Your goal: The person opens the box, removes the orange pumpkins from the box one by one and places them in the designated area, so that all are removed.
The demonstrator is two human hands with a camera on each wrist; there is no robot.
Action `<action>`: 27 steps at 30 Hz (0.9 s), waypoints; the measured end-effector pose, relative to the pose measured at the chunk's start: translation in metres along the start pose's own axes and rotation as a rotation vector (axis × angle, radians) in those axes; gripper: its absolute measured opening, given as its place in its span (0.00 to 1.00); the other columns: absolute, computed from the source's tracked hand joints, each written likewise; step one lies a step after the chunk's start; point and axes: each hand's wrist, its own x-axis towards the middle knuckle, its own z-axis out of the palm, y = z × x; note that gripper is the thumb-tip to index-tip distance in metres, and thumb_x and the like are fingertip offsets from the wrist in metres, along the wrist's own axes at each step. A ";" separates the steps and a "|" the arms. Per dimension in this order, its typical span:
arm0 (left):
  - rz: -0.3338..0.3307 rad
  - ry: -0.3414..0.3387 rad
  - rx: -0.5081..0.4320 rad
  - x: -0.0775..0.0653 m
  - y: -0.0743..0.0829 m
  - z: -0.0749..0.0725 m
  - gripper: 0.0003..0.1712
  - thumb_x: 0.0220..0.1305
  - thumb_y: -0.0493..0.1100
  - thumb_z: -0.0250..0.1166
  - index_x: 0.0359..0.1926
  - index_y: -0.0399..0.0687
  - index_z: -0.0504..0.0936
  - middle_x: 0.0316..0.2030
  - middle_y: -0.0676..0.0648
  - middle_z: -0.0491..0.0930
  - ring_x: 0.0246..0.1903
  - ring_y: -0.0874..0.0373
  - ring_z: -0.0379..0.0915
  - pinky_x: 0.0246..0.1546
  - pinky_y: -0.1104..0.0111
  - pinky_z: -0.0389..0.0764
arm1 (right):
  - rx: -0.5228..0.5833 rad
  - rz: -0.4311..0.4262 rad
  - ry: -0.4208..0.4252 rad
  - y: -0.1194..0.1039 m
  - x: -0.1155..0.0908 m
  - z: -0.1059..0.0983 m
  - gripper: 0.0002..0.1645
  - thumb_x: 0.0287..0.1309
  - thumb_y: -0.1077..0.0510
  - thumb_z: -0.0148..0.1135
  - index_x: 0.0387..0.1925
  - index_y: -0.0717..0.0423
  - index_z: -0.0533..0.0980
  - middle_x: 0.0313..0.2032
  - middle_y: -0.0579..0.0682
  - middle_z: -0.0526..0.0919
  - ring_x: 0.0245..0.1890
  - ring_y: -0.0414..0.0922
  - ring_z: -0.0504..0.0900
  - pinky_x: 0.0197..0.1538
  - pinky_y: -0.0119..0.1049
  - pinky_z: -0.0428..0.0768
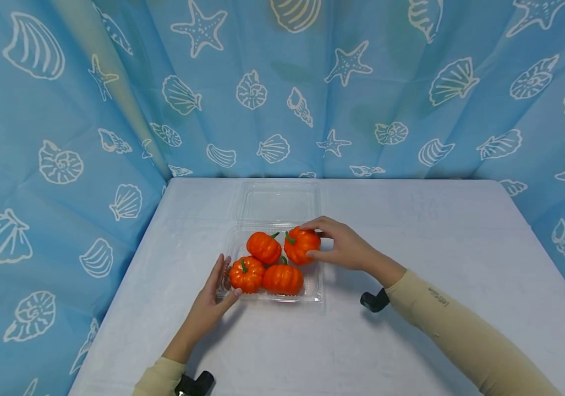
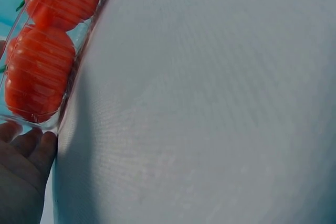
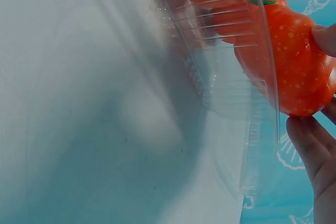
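Several small orange pumpkins with green stems, one of them a front pumpkin (image 1: 283, 280), sit in a clear plastic clamshell box (image 1: 313, 291). My right hand (image 1: 344, 245) grips the back right pumpkin (image 1: 302, 246), thumb on one side and fingers on the other. In the right wrist view, this pumpkin (image 3: 299, 61) shows above the box's rim, with fingertips against its underside. My left hand (image 1: 210, 305) rests at the box's front left corner, fingers along the left wall and thumb at the front rim. Its fingers (image 2: 42, 156) look fairly straight against the box's end in the left wrist view.
The box's clear lid (image 1: 278, 202) lies folded back behind it. A white cloth covers the table (image 1: 411, 220). Blue curtains (image 1: 272, 121) with shell and starfish prints hang behind and at the sides. Black wrist devices, like the right one (image 1: 375, 301), stick out below both wrists.
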 end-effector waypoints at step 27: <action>-0.017 0.002 0.000 0.000 0.001 0.000 0.53 0.68 0.48 0.69 0.82 0.48 0.46 0.78 0.47 0.57 0.77 0.50 0.51 0.74 0.49 0.51 | 0.029 0.100 0.221 0.021 -0.030 -0.037 0.33 0.61 0.53 0.73 0.65 0.53 0.74 0.61 0.51 0.78 0.61 0.50 0.77 0.61 0.53 0.79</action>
